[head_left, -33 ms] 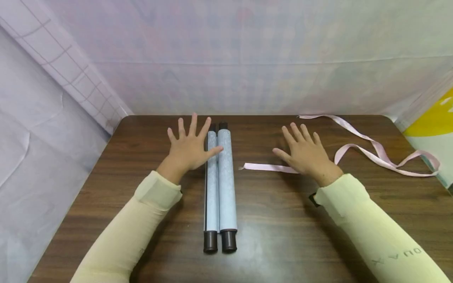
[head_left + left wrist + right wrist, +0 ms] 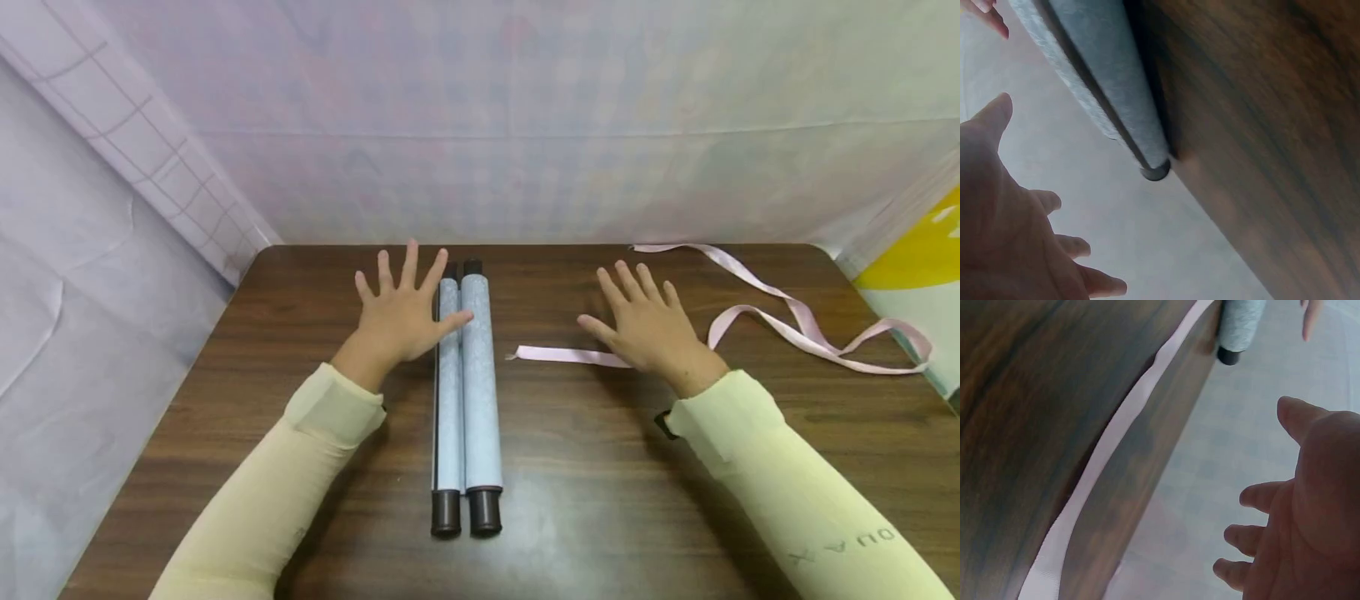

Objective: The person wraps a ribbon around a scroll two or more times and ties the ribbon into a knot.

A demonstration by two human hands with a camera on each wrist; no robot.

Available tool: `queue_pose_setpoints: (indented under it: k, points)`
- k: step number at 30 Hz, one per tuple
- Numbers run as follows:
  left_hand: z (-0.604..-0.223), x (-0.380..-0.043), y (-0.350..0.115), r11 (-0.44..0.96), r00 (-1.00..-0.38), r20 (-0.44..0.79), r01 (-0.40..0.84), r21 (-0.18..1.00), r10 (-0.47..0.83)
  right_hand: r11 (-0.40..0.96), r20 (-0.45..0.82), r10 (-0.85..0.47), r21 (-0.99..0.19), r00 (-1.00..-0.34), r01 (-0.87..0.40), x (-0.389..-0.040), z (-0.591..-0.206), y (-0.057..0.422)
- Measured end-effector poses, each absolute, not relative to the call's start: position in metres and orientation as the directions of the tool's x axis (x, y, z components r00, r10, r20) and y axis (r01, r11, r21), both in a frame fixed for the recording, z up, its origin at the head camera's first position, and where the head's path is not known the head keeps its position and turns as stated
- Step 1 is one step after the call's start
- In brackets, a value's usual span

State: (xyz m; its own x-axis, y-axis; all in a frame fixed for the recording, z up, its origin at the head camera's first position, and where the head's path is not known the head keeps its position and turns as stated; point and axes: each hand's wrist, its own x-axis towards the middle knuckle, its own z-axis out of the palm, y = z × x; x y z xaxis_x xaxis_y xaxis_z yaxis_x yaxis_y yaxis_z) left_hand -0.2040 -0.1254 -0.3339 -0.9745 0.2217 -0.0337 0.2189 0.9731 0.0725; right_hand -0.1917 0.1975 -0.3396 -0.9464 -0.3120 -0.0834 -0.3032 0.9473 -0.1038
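Rear is filled by a pale printed backdrop (image 2: 510,125). Dark wood-grain worktop (image 2: 300,308) is seen in front of it. Both forearms are covered by pale yellow sleeves (image 2: 240,500); lettering (image 2: 843,543) is printed on the right one. Light-blue scroll (image 2: 482,383) is laid lengthwise near mid-worktop, formed as two parallel rolls; dark end caps (image 2: 485,512) are fitted both ends. Pale pink ribbon (image 2: 573,356) is strung out to the right: one end is placed just right of the scroll, a middle stretch is hidden by the right hand in the head view, loops are spread toward the worktop's right edge. Left hand (image 2: 397,321) is held raised by the scroll's left side, fingers spread, nothing gripped; a gap is shown in the left wrist view. Right hand (image 2: 648,329) is held over the ribbon, fingers spread, nothing gripped.
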Motion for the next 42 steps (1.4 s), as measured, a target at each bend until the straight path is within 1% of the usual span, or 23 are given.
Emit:
queue_pose_setpoints:
  k: [4,7,11,14,16,21,26,37,42]
  points:
    - [-0.332,-0.198,-0.119,0.971,-0.972,-0.049,0.227,0.071,0.231,0.942,-0.076,-0.325,-0.120,-0.943,-0.315,-0.183,-0.340,0.197]
    - [-0.331,-0.193,-0.111,0.967,-0.964,-0.083,0.246,0.067,0.251,0.934,-0.079,-0.343,-0.133,-0.936,-0.331,-0.172,-0.340,0.197]
    - [-0.333,-0.190,-0.101,0.957,-0.946,-0.148,0.281,0.067,0.288,0.924,-0.117,-0.369,-0.157,-0.922,-0.349,-0.158,-0.340,0.198]
    - [-0.335,-0.191,-0.095,0.958,-0.938,-0.193,0.280,0.071,0.288,0.912,-0.149,-0.397,-0.172,-0.906,-0.372,-0.148,-0.342,0.199]
    - [-0.335,-0.193,-0.092,0.962,-0.937,-0.216,0.265,0.068,0.274,0.903,-0.158,-0.419,-0.178,-0.894,-0.392,-0.142,-0.344,0.199]
    - [-0.334,-0.203,-0.086,0.974,-0.937,-0.268,0.223,0.044,0.226,0.872,-0.122,-0.477,-0.192,-0.870,-0.451,-0.136,-0.349,0.199]
    - [-0.335,-0.211,-0.085,0.981,-0.925,-0.327,0.190,0.035,0.191,0.870,-0.116,-0.481,-0.185,-0.869,-0.457,-0.135,-0.350,0.199]
    - [-0.338,-0.221,-0.080,0.983,-0.900,-0.400,0.134,0.129,0.175,0.850,-0.116,-0.515,-0.201,-0.850,-0.487,-0.131,-0.352,0.194]
    - [-0.337,-0.220,-0.077,0.985,-0.883,-0.443,0.106,0.140,0.158,0.863,-0.115,-0.495,-0.178,-0.861,-0.473,-0.131,-0.353,0.194]
